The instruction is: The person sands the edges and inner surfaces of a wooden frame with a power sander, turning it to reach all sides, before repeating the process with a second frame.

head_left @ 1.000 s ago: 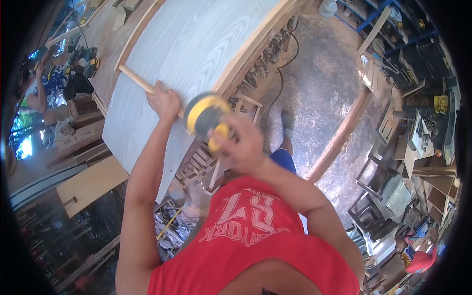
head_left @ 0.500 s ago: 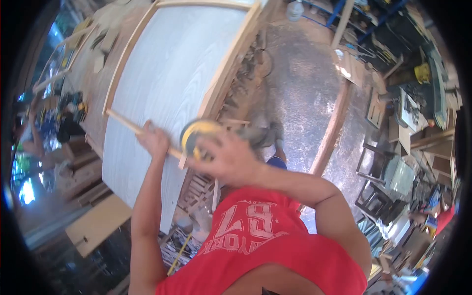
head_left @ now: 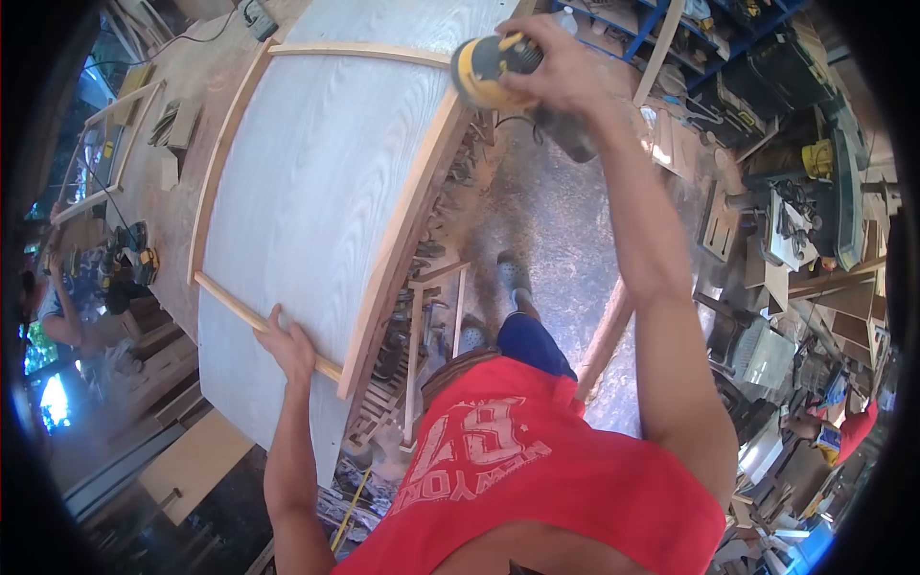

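A light wooden frame (head_left: 410, 230) lies on a grey wood-grained panel (head_left: 297, 182) in front of me. My left hand (head_left: 287, 347) is closed around the frame's near rail, close to the right corner, thumb pointing up. At the frame's far right corner, my right hand (head_left: 565, 72) grips a yellow and black orbital sander (head_left: 487, 72) from above. The sander is tilted, its round pad facing left at the end of the long right rail. A dark dust bag (head_left: 567, 134) hangs from its back.
The brown workbench (head_left: 220, 96) extends left, with another thin wooden frame (head_left: 125, 168) on it. At the left edge another person's arm (head_left: 63, 321) shows near power tools (head_left: 129, 259). Wood offcuts (head_left: 417, 355) stand below the panel's right side. A person in red (head_left: 856, 429) is far right.
My right hand has carried the sander from the near right corner, beside my left hand, away along the long rail to the far right corner. My left hand stays on the near rail.
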The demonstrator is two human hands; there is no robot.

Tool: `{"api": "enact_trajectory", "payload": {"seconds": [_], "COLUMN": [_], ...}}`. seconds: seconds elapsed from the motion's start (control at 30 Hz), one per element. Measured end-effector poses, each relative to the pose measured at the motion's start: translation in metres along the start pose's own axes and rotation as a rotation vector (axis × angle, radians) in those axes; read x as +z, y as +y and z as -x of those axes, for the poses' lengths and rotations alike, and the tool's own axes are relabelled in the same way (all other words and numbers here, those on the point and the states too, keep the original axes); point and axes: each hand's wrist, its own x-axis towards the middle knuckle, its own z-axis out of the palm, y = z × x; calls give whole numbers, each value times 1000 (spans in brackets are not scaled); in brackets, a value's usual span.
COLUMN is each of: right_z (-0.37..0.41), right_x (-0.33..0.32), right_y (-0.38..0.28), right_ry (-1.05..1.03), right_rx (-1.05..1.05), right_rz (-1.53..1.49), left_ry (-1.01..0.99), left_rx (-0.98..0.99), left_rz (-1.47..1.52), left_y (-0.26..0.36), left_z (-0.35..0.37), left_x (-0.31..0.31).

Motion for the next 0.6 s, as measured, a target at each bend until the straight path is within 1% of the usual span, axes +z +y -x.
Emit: {"api": "enact_trajectory", "payload": {"seconds": [0.07, 0.1, 0.2, 0.23, 0.27, 0.3, 0.37, 0.4, 0.43, 0.47, 0.5, 0.6], "right_z": [-17, -16, 31, 48, 79, 95, 125, 121, 117, 115, 105, 59], "right_x": [-10, -13, 9, 14, 27, 25, 38, 37, 37, 38, 35, 21], "right_y": [4, -10, -73, -99, -123, -145, -164, -158, -151, -147, -134, -61], "right_ry": [-73, -112, -269, -482, -429, -509, -528, -516, -436, -361, -302, -105], "right_rx": [-38, -128, -361, -406, -430, -508, -515, -510, -489, -463, -393, -236], "right_rz": [36, 98, 217, 230, 147, 80, -115, -106, -118, -135, -90, 54], "left_ry": [25, 56, 3, -5, -16, -20, -28, -26, -25, -45, -51, -42], "left_rx": [8, 23, -36, -27, -31, -31, -26, -18, -15, -53, -50, -61], "left_rz": [-31, -42, -31, -40, -38, -29, -18, -45, -75, -53, -59, -42], "left_y": [-6, -5, 1, 0, -4, -5, -7, -2, 1, 2, 5, 6], "left_z": [2, 1, 3, 4, 5, 4, 5, 5, 3, 4, 4, 5], "left_x": [3, 5, -1, -4, -5, -2, -3, -5, -5, -6, -9, -7]}}
